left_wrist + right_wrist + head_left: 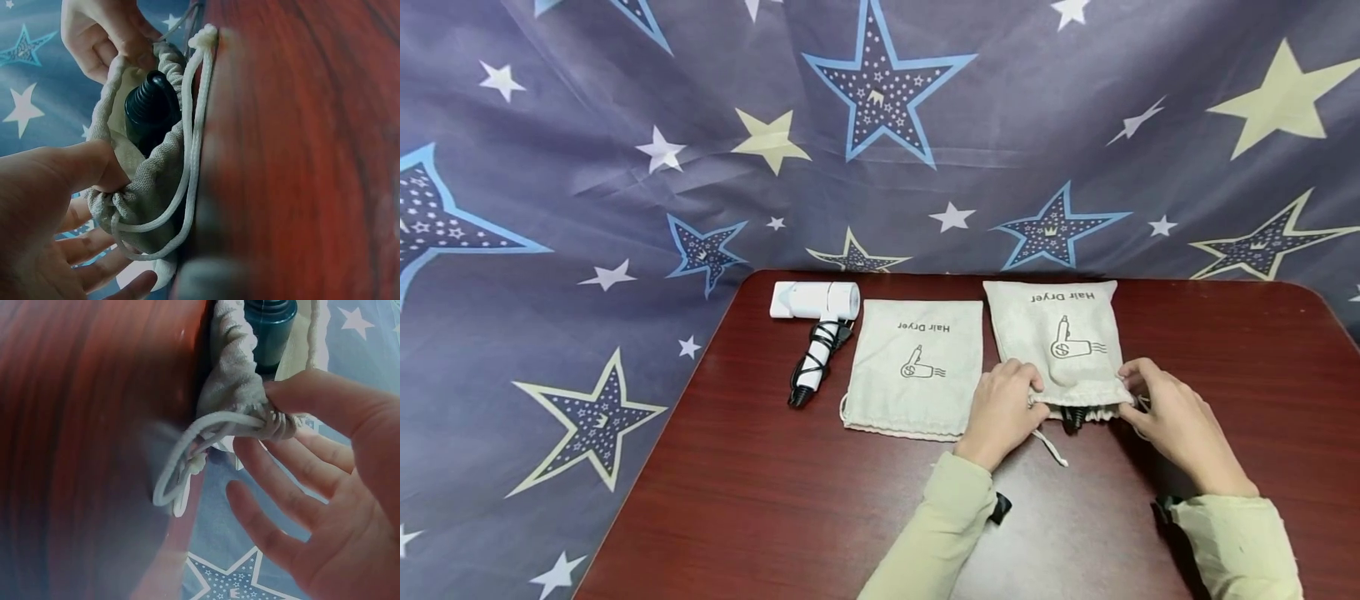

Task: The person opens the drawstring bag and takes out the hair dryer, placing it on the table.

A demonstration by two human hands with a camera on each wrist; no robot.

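A cream drawstring bag (1022, 321), printed "Hair Dryer", lies at the table's right with its mouth towards me. My left hand (1003, 408) pinches the left corner of the mouth, thumb inside the rim. Opposite it, my right hand (1176, 425) pinches the right corner, its other fingers spread outside in the right wrist view. Between them the mouth gapes, and the black ridged end of a hair dryer (147, 106) shows inside; the bag hides the rest. White drawstrings (194, 144) hang in loops at both corners.
A second printed bag (880, 367) lies flat to the left of my left hand. Farther left rests a white hair dryer (812, 300), its black cord (820, 354) wound around the handle. A star-patterned cloth (700, 167) hangs behind the dark red table (737, 500).
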